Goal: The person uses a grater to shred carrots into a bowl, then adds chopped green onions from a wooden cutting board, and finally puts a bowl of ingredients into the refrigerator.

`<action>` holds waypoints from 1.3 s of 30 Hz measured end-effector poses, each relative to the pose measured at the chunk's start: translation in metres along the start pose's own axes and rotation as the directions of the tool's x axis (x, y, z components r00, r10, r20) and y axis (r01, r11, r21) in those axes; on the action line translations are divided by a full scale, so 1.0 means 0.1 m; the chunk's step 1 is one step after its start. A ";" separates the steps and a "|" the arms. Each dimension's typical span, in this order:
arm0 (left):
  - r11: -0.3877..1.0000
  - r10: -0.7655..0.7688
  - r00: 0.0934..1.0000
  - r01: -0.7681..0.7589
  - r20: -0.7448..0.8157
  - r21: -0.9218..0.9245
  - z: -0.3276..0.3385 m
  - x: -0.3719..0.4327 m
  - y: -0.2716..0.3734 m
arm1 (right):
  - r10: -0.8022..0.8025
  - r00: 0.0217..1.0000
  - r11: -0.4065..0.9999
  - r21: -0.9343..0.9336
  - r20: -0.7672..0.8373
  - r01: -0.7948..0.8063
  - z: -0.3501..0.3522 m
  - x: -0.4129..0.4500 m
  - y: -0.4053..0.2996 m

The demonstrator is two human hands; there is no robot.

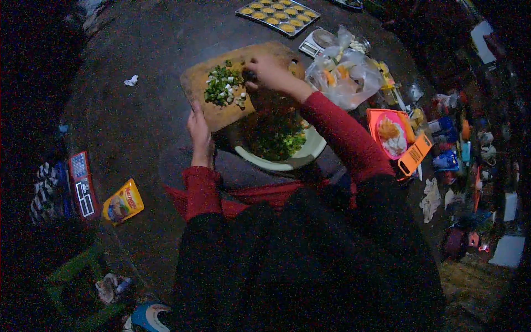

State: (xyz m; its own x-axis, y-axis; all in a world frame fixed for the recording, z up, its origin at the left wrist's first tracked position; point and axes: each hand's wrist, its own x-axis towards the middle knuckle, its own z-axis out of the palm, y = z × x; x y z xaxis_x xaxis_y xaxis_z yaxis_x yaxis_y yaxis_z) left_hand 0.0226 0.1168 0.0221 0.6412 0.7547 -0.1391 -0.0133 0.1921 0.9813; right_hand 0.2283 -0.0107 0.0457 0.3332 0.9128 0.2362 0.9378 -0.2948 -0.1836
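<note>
My left hand [200, 132] grips the near left edge of a wooden cutting board [224, 119], its thumb along the rim. The board is held tilted over a pale green basin [265, 163]. A heap of chopped green onions [224, 86], green with white pieces, lies on the board's left half. Just right of the heap, my right hand [267, 74] is over the board with its fingers curled. A dark patch lies at its fingertips; whether it holds something is too dark to tell. Inside the basin are more chopped greens [284, 145], partly in shadow.
Beyond the board are a tray of filled cups [278, 15] and a kitchen scale [312, 45]. Plastic bags [346, 76] lie to the right, near a pink plate [392, 135] of grated food and an orange grater [415, 154]. A yellow pouch [124, 202] and red-edged device [83, 182] lie left.
</note>
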 end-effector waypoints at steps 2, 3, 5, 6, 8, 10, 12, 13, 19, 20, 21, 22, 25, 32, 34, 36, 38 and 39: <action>0.999 0.040 0.999 -0.040 -0.012 0.030 -0.02 -0.01 0.01 | -0.003 0.996 0.999 0.036 0.086 0.000 -0.06 -0.16 -0.11; 0.999 0.017 1.000 -0.018 -0.021 -0.034 -0.06 0.00 0.01 | 0.014 0.983 0.998 0.062 0.183 -0.026 -0.22 -0.23 -0.29; 0.995 -0.007 1.000 0.005 -0.016 -0.102 -0.05 -0.01 0.02 | 0.040 0.960 0.995 0.074 0.278 -0.063 -0.36 -0.41 -0.32; 0.998 -0.009 1.000 0.008 -0.019 -0.065 -0.03 -0.01 0.04 | -0.040 0.957 0.980 0.200 0.287 -0.019 -0.38 -0.50 -0.29; 1.000 -0.011 1.000 0.011 -0.022 -0.029 -0.01 -0.02 0.08 | -0.121 0.950 0.947 0.320 0.287 0.023 -0.42 -0.57 -0.22; 0.997 -0.053 0.999 0.053 -0.012 -0.060 -0.03 -0.03 0.11 | 0.250 0.920 0.914 0.241 0.303 -0.327 -0.56 -0.54 -0.25; 0.996 -0.027 1.000 0.027 -0.002 -0.083 -0.02 -0.02 0.08 | 0.313 0.948 0.925 0.209 0.054 -0.317 -0.41 -0.55 -0.01; 0.994 -0.002 1.000 0.003 0.002 -0.108 -0.01 -0.01 0.08 | 0.342 0.919 0.935 0.172 -0.197 -0.311 -0.36 -0.54 0.06; 0.998 -0.067 0.998 0.068 0.008 -0.010 -0.12 0.03 0.02 | 0.283 0.952 0.941 0.159 0.118 -0.300 -0.20 -0.54 -0.13; 0.998 -0.067 0.998 0.067 0.002 -0.011 -0.13 0.04 -0.02 | 0.258 0.959 0.935 0.219 0.119 -0.279 -0.22 -0.50 -0.21; 1.000 -0.007 1.000 0.007 -0.010 -0.004 -0.13 0.05 -0.04 | 0.233 0.965 0.925 0.279 0.118 -0.257 -0.23 -0.45 -0.27; 0.999 0.053 0.998 -0.053 -0.023 0.003 -0.15 0.07 -0.06 | 0.226 0.967 0.926 0.282 0.118 -0.251 -0.25 -0.35 -0.31; 0.997 0.066 0.997 -0.065 0.027 -0.038 -0.23 0.19 -0.17 | 0.321 0.942 0.852 0.464 -0.100 -0.241 -0.19 0.03 -0.33; 1.000 0.002 0.999 0.000 0.053 -0.030 -0.12 0.10 -0.08 | 0.089 0.948 0.988 0.144 -0.306 -0.047 0.05 0.46 -0.89; 0.999 0.037 0.998 -0.037 0.046 0.004 -0.17 0.12 -0.10 | 0.058 0.968 0.992 0.123 -0.245 -0.028 -0.04 0.36 -1.15; 1.000 0.026 0.998 -0.025 0.049 -0.016 -0.17 0.13 -0.12 | 0.045 0.970 0.993 0.113 -0.239 -0.018 -0.03 0.26 -1.18; 0.999 0.012 0.999 -0.010 0.051 -0.036 -0.16 0.10 -0.13 | 0.032 0.973 0.994 0.105 -0.230 -0.008 -0.04 0.10 -1.15; 0.999 0.023 0.998 -0.022 0.053 -0.027 -0.10 0.02 -0.02 | 0.077 0.987 0.992 0.107 -0.140 -0.062 -0.13 -0.04 -1.11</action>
State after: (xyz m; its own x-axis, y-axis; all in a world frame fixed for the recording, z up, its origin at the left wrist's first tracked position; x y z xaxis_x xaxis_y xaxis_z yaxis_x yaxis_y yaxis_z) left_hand 0.0163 0.1237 0.0188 0.6805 0.7247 -0.1088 -0.0481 0.1923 0.9802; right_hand 0.1243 0.0147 0.0771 0.4145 0.8391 0.3523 0.8995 -0.3191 -0.2985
